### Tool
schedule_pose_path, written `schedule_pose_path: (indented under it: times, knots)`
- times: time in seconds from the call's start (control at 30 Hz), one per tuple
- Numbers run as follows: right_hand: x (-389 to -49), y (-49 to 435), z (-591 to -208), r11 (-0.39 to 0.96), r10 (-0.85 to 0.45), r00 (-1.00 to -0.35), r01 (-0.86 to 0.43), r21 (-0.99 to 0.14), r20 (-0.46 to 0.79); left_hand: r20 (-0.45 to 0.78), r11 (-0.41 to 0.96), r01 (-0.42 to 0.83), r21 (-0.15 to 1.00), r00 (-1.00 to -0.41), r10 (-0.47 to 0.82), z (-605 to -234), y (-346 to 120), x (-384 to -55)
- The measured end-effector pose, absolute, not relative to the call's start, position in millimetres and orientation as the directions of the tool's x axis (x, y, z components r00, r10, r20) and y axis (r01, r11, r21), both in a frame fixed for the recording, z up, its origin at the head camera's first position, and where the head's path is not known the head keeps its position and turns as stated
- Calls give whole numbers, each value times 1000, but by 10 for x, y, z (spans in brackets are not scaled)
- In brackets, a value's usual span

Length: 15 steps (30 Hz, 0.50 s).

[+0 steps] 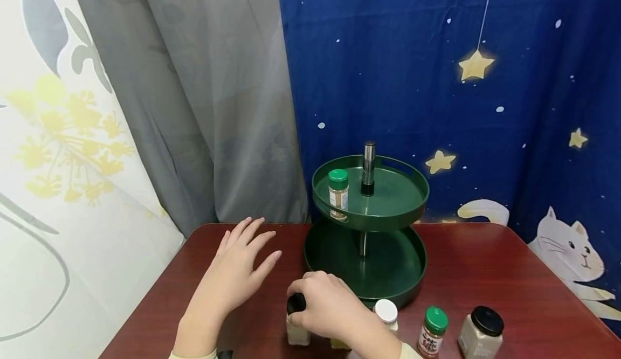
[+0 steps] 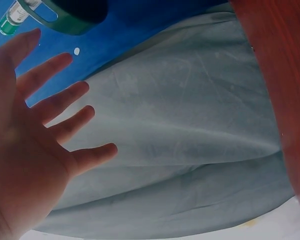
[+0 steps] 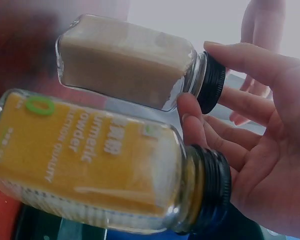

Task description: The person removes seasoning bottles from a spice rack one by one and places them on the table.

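My right hand (image 1: pixel 335 305) grips a glass spice jar (image 1: pixel 297 335) by its black lid, thumb on one side and fingers on the other. In the right wrist view that jar (image 3: pixel 122 62) contains a pale beige powder. Close beside it stands a turmeric powder jar (image 3: pixel 85 155), yellow and black-lidded, largely hidden behind my right hand in the head view. My left hand (image 1: pixel 237 273) is raised over the left part of the table with its fingers spread, holding nothing. Its bare palm (image 2: pixel 30 165) shows in the left wrist view.
A green two-tier turntable (image 1: pixel 388 220) stands behind the jars, a green-capped spice bottle (image 1: pixel 338 193) on its upper tier. To the right of my right hand are a white-lidded jar (image 1: pixel 386 312), a green-capped bottle (image 1: pixel 432 333) and a squarish black-lidded jar (image 1: pixel 480 335). Curtains (image 1: pixel 242 100) hang behind the table.
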State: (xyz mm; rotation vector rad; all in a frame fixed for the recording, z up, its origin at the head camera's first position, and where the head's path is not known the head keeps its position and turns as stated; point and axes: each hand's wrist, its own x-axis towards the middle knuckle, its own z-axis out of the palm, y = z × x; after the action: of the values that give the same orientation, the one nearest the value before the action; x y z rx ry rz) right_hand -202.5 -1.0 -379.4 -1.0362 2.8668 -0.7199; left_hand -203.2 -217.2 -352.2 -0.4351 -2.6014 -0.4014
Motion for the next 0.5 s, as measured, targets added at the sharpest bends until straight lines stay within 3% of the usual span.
schedule_pose_path:
  times: [0.5]
  knots:
    - [-1996, -21, -3818, 689, -627, -772, -611, -389, 103, 479, 905, 372, 207, -845, 238, -3507, -2168, -2015]
